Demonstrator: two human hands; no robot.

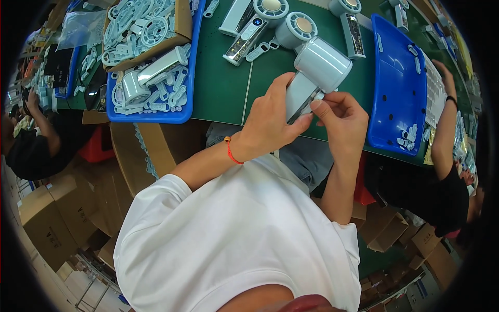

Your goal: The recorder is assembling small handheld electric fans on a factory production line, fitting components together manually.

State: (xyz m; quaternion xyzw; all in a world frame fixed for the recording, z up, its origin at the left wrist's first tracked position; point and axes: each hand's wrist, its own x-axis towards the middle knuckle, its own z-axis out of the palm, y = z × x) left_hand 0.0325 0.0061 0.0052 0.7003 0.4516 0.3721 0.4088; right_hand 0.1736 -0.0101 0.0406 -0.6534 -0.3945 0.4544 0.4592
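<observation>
My left hand is closed round the handle of a pale grey-blue handheld fan. The fan tilts over the front of the green table, its round head pointing up and to the right. At the handle's right side, the fingers of my right hand pinch together; a small pale bit shows by the fingertips, too little to name. Just beyond lie more fans, one with an open-fronted handle and one with its round head facing up. Beside them is a loose pale loop strap.
At left, a blue tray holds pale plastic parts and a cardboard box of rings and straps. Another blue tray with few parts stands at right. Another fan lies near it. Co-workers' arms are at both sides.
</observation>
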